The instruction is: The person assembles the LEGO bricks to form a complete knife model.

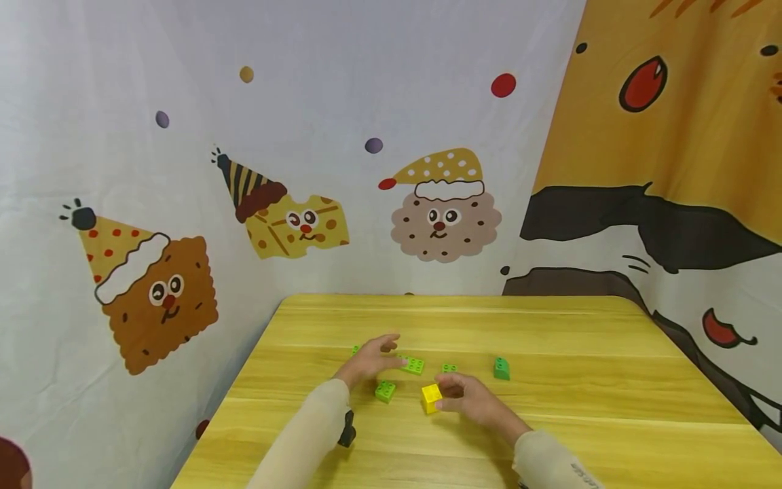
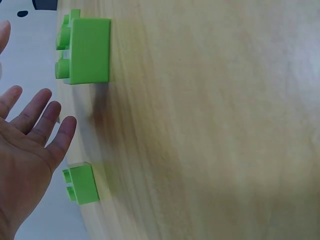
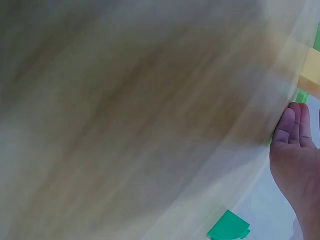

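Observation:
My right hand (image 1: 479,401) is at a yellow toy building brick (image 1: 431,399), its thumb and curved forefinger at the brick's right side. In the right wrist view this brick (image 3: 311,72) lies just past the fingertips, cut by the frame's edge. My left hand (image 1: 369,361) hovers over the table with fingers spread and nothing in them. It partly covers a long light green brick (image 1: 413,365). A smaller light green brick (image 1: 385,391) lies just in front of it. The left wrist view shows the open palm (image 2: 22,165) beside two light green bricks.
Another light green brick (image 1: 449,368) sits behind the right hand, and one more (image 1: 356,350) peeks out behind the left wrist. A darker green sloped brick (image 1: 501,369) stands farther right on the wooden table (image 1: 580,380). A printed curtain (image 1: 342,102) hangs behind the table.

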`<state>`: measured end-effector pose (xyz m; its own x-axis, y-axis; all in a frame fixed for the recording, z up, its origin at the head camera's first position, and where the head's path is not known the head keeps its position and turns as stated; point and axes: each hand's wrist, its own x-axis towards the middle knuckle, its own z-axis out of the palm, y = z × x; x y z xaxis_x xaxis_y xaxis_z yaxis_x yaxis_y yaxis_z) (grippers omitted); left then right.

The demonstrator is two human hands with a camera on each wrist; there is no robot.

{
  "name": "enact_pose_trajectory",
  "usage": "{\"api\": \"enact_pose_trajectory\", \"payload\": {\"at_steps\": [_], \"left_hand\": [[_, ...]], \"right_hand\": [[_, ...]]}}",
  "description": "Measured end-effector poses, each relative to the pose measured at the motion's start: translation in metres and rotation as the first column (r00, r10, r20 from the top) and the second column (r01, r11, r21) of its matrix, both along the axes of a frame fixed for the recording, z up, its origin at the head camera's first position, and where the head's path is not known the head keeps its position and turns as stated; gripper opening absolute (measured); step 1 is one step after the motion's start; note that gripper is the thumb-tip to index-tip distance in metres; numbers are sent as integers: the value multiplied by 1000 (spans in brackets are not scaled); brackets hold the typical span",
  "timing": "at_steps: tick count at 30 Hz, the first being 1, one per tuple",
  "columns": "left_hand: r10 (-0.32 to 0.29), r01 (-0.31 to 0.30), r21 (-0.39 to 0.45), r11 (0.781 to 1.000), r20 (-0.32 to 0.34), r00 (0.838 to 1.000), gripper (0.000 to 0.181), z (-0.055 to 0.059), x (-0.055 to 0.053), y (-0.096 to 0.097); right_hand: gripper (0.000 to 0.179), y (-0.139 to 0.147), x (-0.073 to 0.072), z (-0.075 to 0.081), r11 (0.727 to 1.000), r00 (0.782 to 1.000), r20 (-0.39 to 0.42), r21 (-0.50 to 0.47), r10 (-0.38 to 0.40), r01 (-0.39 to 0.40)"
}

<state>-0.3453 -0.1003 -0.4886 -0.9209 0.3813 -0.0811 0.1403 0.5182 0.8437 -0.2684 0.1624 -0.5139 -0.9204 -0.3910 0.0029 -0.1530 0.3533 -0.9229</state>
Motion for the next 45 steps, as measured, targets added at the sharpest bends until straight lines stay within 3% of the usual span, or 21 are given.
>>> {"api": "enact_pose_trajectory", "payload": {"at_steps": [11, 31, 45], "left_hand": [[-29, 29, 4, 1000, -6, 1000, 73, -8, -1, -3], [-45, 44, -19, 999, -24, 999, 69, -20, -14, 0], [-40, 40, -6, 999, -31, 999, 64, -23, -11, 3]], "right_hand": [[58, -3, 1, -7, 1000, 1000, -15, 3, -21, 21], [44, -3, -2, -13, 998, 998, -21, 7, -57, 57], [38, 0, -1, -9, 998, 998, -13, -3, -68, 67]]}}
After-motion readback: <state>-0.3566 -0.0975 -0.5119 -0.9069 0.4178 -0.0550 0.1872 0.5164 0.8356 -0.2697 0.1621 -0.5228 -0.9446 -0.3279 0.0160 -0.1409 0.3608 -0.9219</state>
